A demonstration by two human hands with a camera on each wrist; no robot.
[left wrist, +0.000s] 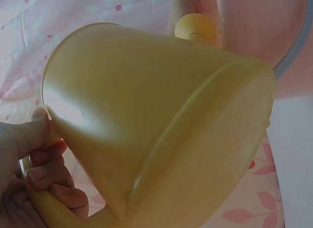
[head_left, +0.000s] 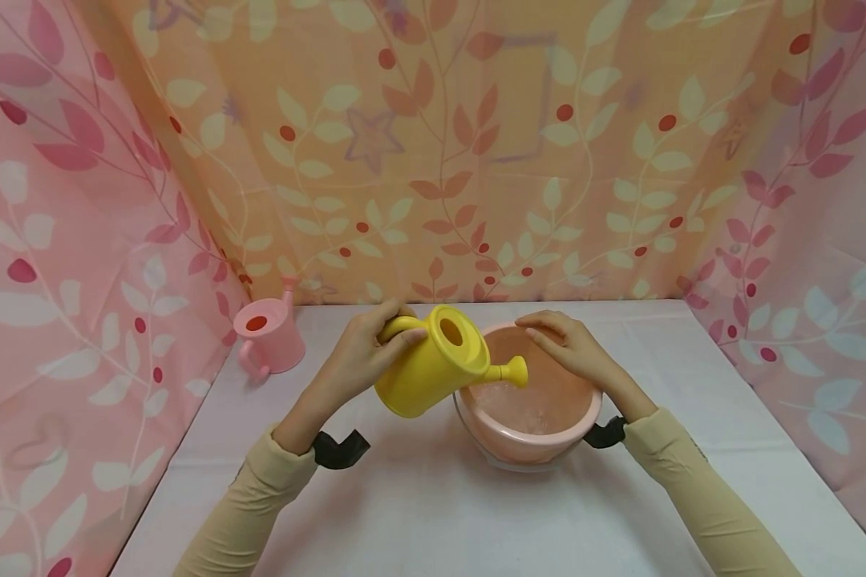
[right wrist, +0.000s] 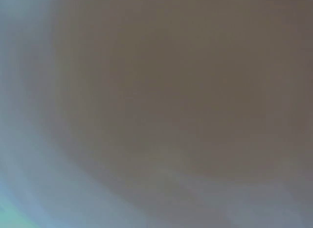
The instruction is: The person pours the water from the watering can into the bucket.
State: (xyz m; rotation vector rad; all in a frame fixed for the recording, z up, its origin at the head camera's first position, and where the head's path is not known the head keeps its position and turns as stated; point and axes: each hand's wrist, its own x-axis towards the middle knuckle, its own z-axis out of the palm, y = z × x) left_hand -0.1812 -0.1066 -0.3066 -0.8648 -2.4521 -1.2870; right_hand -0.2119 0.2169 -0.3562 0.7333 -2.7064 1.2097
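A yellow watering can (head_left: pixel 422 373) is tilted, its sprinkler head (head_left: pixel 515 372) over the inside of a pink basin (head_left: pixel 530 439). My left hand (head_left: pixel 375 340) grips the can by its handle; in the left wrist view, fingers curl round the handle (left wrist: pixel 54 211) and the thumb lies against the can's body (left wrist: pixel 117 96). Clear water appears to lie in the basin. My right hand (head_left: pixel 566 344) holds the basin's far right rim, with the thumb on the inner side. The right wrist view is too blurred to make out the hand.
A pink watering can (head_left: pixel 277 340) stands at the table's back left corner. The white table (head_left: pixel 375 513) is bounded by a patterned orange curtain (head_left: pixel 418 160) behind and pink patterned cloth (head_left: pixel 58 264) on both sides. A clear base shows beneath the basin.
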